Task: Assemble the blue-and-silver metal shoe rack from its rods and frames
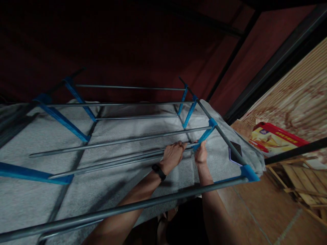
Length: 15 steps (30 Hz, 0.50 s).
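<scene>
A dim room with dark red walls and a tiled floor (255, 211). A grey blanket (107, 190) covers a bed, with a metal rack (127, 141) of grey rods and blue connectors lying on it. The left hand (173, 154) grips a rod; the right hand (201, 153) closes around a blue connector (204, 135). A phone (235, 152) lies near the bed's edge, beside a red box (276, 139).
</scene>
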Each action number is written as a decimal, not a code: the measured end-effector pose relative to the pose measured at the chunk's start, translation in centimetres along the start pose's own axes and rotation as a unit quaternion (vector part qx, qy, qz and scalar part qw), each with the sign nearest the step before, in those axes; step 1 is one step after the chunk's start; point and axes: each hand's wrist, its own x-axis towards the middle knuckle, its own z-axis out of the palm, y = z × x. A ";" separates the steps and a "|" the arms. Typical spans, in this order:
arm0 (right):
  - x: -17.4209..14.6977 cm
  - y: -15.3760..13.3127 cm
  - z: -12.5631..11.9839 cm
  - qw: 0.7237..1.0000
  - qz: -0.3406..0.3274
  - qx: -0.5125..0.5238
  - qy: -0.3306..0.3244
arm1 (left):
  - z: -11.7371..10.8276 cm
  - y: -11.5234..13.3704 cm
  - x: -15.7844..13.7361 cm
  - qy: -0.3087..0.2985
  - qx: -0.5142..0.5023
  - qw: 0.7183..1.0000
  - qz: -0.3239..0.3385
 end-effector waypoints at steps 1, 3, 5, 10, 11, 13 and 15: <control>0.1 0.1 0.0 1.000 0.000 0.001 0.009 | -0.1 0.0 0.0 -0.001 0.000 1.000 -0.002; 0.1 0.3 0.0 1.000 -0.002 -0.002 0.020 | -0.1 0.0 0.0 -0.004 0.003 1.000 -0.003; 0.2 0.3 0.1 1.000 -0.007 -0.007 0.026 | -0.1 0.1 0.0 -0.006 0.006 1.000 -0.002; -0.1 -0.1 0.6 1.000 -0.017 -0.006 0.023 | 0.0 0.3 0.0 0.005 0.004 1.000 0.005; -0.1 -0.1 0.6 1.000 -0.016 -0.003 0.020 | -0.1 0.4 -0.1 0.017 0.003 1.000 0.010; -0.2 -0.2 0.7 1.000 -0.015 -0.001 0.017 | -0.3 0.5 -0.3 0.047 0.000 0.999 0.025; -0.2 -0.1 0.7 0.999 -0.029 -0.026 0.030 | -0.4 0.5 -0.7 0.075 -0.006 0.996 0.044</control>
